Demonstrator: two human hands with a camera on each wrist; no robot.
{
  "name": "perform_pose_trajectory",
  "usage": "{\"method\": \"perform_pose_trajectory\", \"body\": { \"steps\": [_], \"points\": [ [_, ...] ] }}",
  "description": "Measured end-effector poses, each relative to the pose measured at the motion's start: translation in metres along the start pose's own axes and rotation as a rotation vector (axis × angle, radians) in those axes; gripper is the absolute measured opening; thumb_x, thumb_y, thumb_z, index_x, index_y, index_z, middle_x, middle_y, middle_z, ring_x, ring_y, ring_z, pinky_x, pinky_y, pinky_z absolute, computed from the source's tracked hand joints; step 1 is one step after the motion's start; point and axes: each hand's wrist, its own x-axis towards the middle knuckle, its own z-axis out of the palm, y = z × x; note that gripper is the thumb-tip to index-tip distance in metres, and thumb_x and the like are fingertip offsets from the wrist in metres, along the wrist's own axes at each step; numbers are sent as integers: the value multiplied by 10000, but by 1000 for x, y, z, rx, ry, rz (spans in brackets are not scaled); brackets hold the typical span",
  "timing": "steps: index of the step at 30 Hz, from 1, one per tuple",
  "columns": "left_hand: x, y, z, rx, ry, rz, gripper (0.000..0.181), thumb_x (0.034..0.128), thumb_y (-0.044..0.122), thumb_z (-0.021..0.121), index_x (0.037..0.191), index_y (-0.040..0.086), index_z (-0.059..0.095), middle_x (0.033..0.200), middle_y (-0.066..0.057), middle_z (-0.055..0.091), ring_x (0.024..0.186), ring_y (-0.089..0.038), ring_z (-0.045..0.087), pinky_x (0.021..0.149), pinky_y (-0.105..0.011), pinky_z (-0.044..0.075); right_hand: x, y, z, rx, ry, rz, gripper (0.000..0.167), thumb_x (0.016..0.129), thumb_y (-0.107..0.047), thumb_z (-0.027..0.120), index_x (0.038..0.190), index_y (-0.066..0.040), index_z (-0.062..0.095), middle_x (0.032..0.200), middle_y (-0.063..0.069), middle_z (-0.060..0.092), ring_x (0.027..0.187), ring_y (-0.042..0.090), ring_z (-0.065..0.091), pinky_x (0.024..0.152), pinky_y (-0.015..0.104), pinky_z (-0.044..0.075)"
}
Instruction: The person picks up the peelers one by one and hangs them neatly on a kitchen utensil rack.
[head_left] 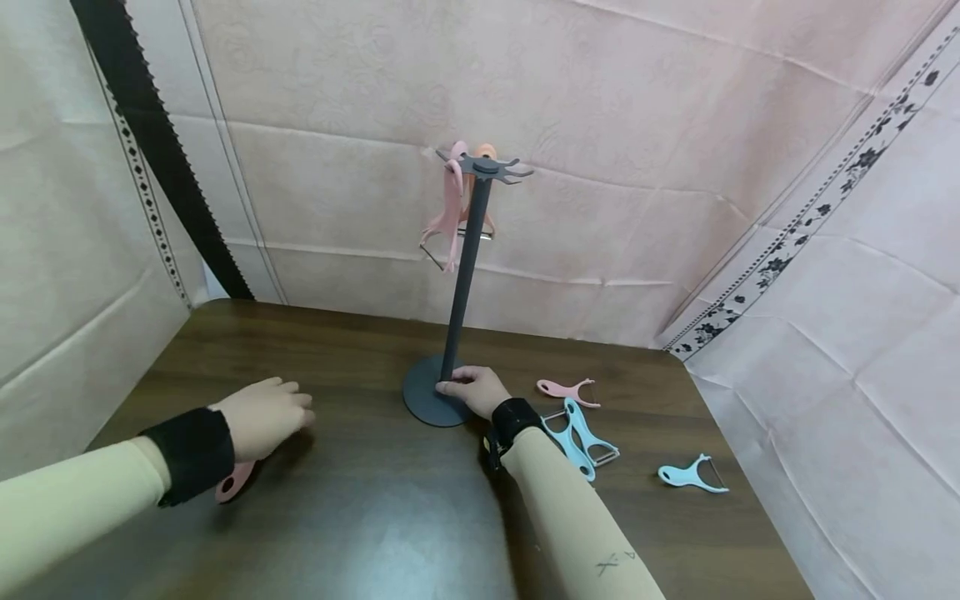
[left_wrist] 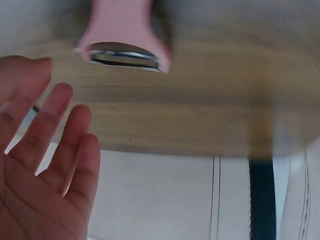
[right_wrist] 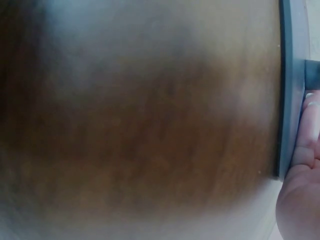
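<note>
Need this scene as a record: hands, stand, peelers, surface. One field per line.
left hand: open, apart from the pink peeler below its wrist
right hand: at the foot of the pole; grip unclear
stand base: round, on the table
hung on stand: pink and orange peelers, overlapping; exact count unclear
loose peelers, right side: one pink, two blue close together, one blue alone
surface: dark wooden table
backdrop: pale cloth
</note>
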Motion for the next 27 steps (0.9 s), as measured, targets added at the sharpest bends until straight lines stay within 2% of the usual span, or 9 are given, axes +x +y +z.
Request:
{"method": "perform_pose_trajectory", "body": {
  "steps": [2,6,10,12,14,16,24,25,27],
  "points": [
    [-6,2,6,122,23,16,308,706,24,837,970,125,714,934,-42,646,865,-256,586,749,-433,478,0,-1,1,2,-3,0,255,871,-430,710,998,-210,730,994,-12,631,957,211,531,824,382,418],
    [-14,2,17,228,53,10,394,690,46,850,1049,100,695,1030,-84,645,944,-281,580,802,-450,471,-1,-1,1,-4,7,-3,253,869,-430,712,993,-210,729,992,-13,632,954,210,533,823,381,420],
    [-21,-1,29,298,9,0,533,685,79,863,1174,93,652,1136,-102,620,1039,-309,561,856,-471,452,-1,0,0,-11,4,-11,262,874,-434,704,1002,-206,727,999,-14,631,957,206,534,827,377,421],
    [-24,0,36,357,-22,17,600,704,194,874,1233,89,612,1175,-118,598,1073,-323,549,868,-476,448,0,1,0,-13,3,-19,268,873,-436,705,1006,-205,729,1002,-16,632,959,205,535,827,378,423],
    [-26,0,42,410,-33,42,729,645,293,890,1268,82,576,1184,-131,579,1076,-329,538,861,-472,447,0,2,0,-12,5,-26,276,870,-441,707,1008,-203,731,1000,-18,632,958,205,534,825,382,425],
    [-28,0,46,448,-34,58,833,564,316,882,1290,80,547,1184,-141,562,1068,-332,526,853,-472,446,0,3,0,-8,5,-33,283,866,-446,710,1008,-203,734,999,-18,634,959,208,534,825,389,427],
    [-31,2,50,410,-21,56,1071,358,324,928,1320,90,519,1192,-136,555,1046,-322,524,817,-460,449,2,5,1,-12,1,-33,267,861,-451,713,998,-223,737,1005,-25,636,965,205,535,827,383,425],
    [-32,3,50,404,-9,55,1082,350,365,943,1308,85,524,1178,-134,560,1035,-319,529,810,-457,450,2,5,1,-12,3,-36,263,862,-446,714,996,-221,737,1003,-25,636,962,203,536,825,382,426],
    [-32,5,51,405,24,51,966,447,369,954,1274,78,549,1146,-129,574,1007,-312,539,799,-452,452,2,5,2,-7,5,-40,259,863,-436,716,993,-213,738,999,-21,637,956,204,538,824,379,427]
  ]
}}
